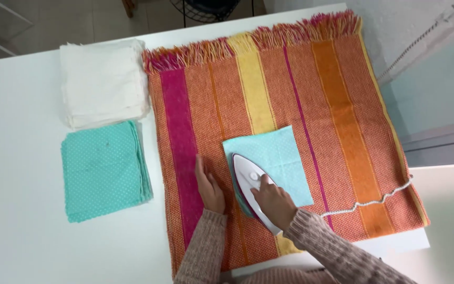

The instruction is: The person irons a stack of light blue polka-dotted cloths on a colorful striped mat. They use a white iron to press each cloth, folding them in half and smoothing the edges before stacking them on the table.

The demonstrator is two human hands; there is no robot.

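A white and purple iron (247, 178) rests on a turquoise dotted cloth square (282, 158), which lies on a striped orange, pink and yellow woven blanket (342, 115). My right hand (273, 201) grips the iron's handle. Flat on the blanket, my left hand (208, 188) lies just left of the cloth square, fingers together and holding nothing. Both sleeves are beige knit.
A stack of turquoise dotted cloths (103, 171) lies on the white table (17, 158) at the left, with a stack of white cloths (103, 81) behind it. The iron's braided cord (374, 202) trails right across the blanket. A wall is at the right.
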